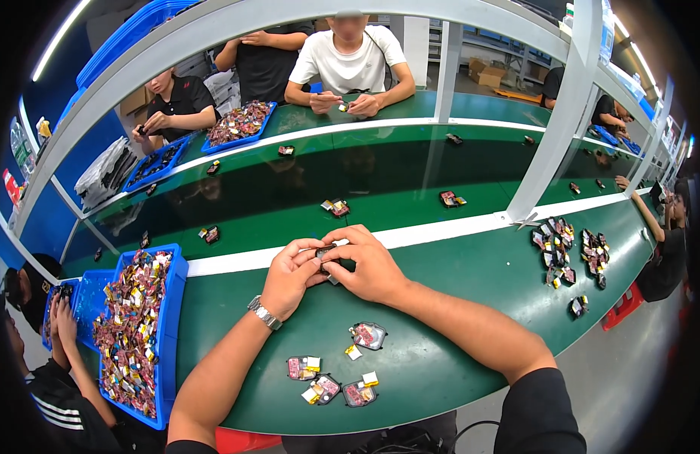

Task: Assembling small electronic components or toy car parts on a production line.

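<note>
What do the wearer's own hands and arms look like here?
Both the left hand and right hand are gloveless. A silver metal link band circles the left wrist; the right wrist carries nothing visible. Black short sleeves leave both forearms uncovered. No cables or markings show on them.

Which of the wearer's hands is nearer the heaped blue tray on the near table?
Left. The left hand is right of the blue tray, across some green table; the right hand is farther right, past the left hand. Both hold a small dark part.
</note>
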A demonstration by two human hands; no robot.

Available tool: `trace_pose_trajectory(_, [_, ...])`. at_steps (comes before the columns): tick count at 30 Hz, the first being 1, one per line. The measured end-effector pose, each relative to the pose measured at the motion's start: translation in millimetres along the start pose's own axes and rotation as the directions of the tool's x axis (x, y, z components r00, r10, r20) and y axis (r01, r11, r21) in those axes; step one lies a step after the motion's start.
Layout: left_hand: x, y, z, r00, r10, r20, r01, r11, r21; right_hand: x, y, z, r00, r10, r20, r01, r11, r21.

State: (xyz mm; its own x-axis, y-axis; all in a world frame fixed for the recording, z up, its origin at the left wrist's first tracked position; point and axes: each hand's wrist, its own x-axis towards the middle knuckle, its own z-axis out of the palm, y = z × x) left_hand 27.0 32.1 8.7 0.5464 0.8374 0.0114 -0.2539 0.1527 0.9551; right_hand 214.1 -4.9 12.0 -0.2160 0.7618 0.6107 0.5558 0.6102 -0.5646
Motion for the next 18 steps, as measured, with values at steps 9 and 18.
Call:
trace_pose_trajectory(9, [-0.5, -0.9, -6.2, 0.996, -0.004, 0.086, 0.011, 0.997, -0.079, -0.2, -3.5, 0.4, 0.999, 0.03, -0.043, -0.029, 0.999, 0.025])
trace_pose_trajectory(18, [1.0, -0.3, -9.0, 0.994, -0.013, 0.104, 0.025, 0.994, -0.108, 0.7, -1.6, 1.3, 0.998, 0.042, -0.043, -0.039, 0.997, 0.071])
